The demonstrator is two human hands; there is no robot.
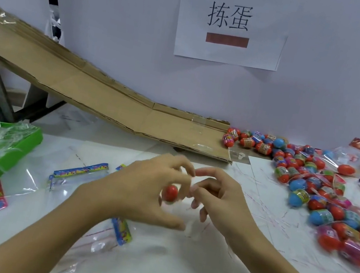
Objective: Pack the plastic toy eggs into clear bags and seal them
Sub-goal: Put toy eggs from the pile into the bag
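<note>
My left hand (147, 191) and my right hand (218, 198) meet at the middle of the white table, fingertips pinched close together on a blurred clear bag. A red toy egg (171, 193) shows between the left fingers and thumb, apparently inside that bag. A big pile of red, blue and purple toy eggs (315, 184) lies to the right. Empty clear bags with colourful header strips (81, 170) lie to the left, and another bag (121, 232) lies under my left wrist.
A cardboard ramp (113, 100) slopes down from the back left toward the egg pile. A green tray (27, 136) full of clear bags sits at the left edge. A bagged egg (346, 169) lies at the back right. A paper sign hangs on the wall.
</note>
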